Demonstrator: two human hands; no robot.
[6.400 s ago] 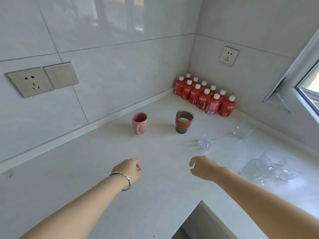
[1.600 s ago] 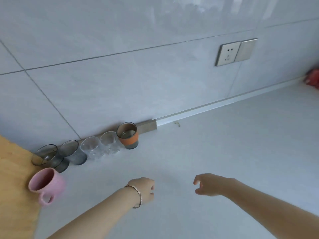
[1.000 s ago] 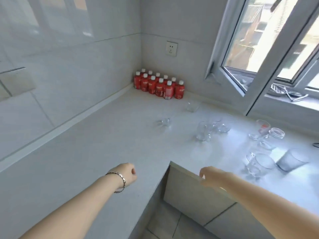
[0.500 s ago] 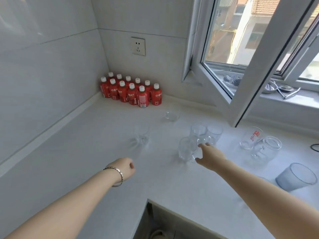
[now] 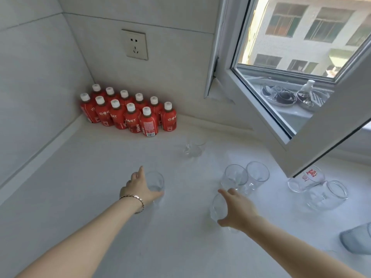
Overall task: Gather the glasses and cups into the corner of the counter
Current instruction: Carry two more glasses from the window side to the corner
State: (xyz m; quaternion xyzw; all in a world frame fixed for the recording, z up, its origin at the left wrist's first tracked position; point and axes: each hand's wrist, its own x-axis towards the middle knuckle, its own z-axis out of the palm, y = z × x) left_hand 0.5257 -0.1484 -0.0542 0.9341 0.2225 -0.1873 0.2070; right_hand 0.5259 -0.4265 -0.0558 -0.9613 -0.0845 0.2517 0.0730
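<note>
Both our hands have reached forward, our left hand [image 5: 140, 188] now wrapping one clear glass [image 5: 155, 182] and our right hand [image 5: 237, 210] cupping another glass [image 5: 217, 207] on the counter [image 5: 90, 177].

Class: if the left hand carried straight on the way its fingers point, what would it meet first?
The left hand already wraps a clear glass. Beyond that, probably the red juice bottles, though depth is unclear.

red bottles [image 5: 128, 112]: 12 | clear glasses [image 5: 234, 176]: 7 | grey tumbler [image 5: 357, 240]: 1 | wall socket [image 5: 135, 44]: 1 | hands [image 5: 140, 187]: 2
</note>
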